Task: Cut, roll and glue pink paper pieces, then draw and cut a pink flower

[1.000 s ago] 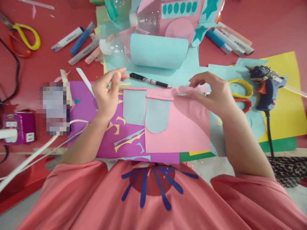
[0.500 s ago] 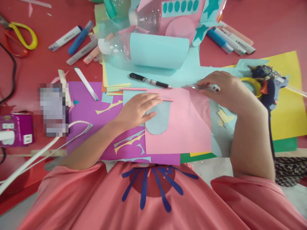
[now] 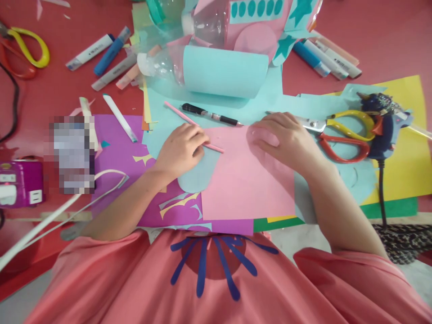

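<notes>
My left hand (image 3: 184,148) is closed over a light blue paper piece (image 3: 197,175) with a rounded lower end. A thin pink strip (image 3: 178,112) lies slantwise under its fingers and sticks out on both sides. My right hand (image 3: 281,141) rests on the upper part of a pink sheet (image 3: 248,189), fingers bent and thumb apart from them. Scissors (image 3: 317,123) with yellow and red handles lie open just right of that hand, their blades partly behind it. A black pen (image 3: 209,114) lies above and between both hands.
A plastic bottle wrapped in light blue paper (image 3: 224,72) lies at the back. Markers (image 3: 111,51) sit to the left, others (image 3: 327,58) to the right. A glue gun (image 3: 388,130) is at far right. Paper scraps cover a purple sheet (image 3: 114,157) beside a blurred phone (image 3: 74,153).
My right hand has let go of the scissors, leaving them at right, and moved left onto the pink sheet. My left hand has shifted left with the light blue piece, and the strip now slants.
</notes>
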Action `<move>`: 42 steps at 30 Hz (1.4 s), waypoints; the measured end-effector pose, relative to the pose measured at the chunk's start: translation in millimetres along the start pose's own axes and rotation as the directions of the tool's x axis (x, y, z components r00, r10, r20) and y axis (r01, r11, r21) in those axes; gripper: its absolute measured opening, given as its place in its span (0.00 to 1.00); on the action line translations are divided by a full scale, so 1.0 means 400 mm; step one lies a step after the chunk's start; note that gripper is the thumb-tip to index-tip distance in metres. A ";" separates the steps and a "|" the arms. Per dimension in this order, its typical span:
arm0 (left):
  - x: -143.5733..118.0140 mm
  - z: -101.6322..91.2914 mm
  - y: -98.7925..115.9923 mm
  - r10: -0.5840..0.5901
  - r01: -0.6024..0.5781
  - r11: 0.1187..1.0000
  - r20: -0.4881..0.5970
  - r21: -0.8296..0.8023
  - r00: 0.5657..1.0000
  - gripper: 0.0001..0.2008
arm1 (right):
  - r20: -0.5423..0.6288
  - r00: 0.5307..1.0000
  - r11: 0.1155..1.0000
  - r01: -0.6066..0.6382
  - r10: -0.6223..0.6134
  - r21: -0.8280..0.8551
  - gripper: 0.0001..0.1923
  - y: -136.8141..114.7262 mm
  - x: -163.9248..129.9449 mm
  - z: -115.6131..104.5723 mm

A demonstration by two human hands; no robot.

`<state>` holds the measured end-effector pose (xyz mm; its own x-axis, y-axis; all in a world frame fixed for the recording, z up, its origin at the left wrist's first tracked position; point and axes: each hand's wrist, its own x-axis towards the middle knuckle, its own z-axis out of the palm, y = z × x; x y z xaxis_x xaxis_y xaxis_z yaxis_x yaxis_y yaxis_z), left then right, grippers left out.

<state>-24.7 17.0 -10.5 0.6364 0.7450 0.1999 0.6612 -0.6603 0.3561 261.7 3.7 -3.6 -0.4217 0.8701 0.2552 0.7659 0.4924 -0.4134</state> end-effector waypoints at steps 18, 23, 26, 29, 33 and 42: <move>0.004 -0.043 -0.015 -0.270 0.262 0.961 -0.097 -0.083 0.958 0.12 | -0.009 0.860 0.718 -0.420 0.510 0.555 0.03 0.026 0.016 -0.102; 0.003 -0.032 -0.001 -0.258 0.247 0.952 -0.039 -0.179 0.965 0.16 | -0.194 0.730 0.581 -0.323 0.655 0.747 0.07 0.048 0.027 -0.108; 0.002 -0.021 -0.008 -0.233 0.222 0.959 -0.043 -0.178 0.972 0.19 | -0.214 0.653 0.489 -0.273 0.727 0.829 0.08 0.040 0.026 -0.112; -0.001 -0.012 -0.016 -0.198 0.183 0.969 -0.078 -0.167 0.977 0.22 | -0.141 0.587 0.391 -0.324 0.798 0.861 0.08 0.021 0.006 -0.113; -0.005 -0.001 -0.024 -0.212 0.172 0.956 -0.156 -0.236 0.965 0.28 | -0.029 0.541 0.310 -0.437 0.841 0.844 0.08 -0.003 -0.050 -0.107; -0.004 -0.013 -0.002 -0.328 0.214 0.818 -0.129 -0.533 0.936 0.19 | 0.413 0.714 0.190 -0.600 0.565 0.777 0.19 -0.077 -0.201 -0.108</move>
<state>-28.4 16.8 -6.2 0.3272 0.9262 0.1876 0.4655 -0.3307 0.8209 293.0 -82.3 26.2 -0.0684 0.9085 -0.4123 0.0217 -0.4118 -0.9110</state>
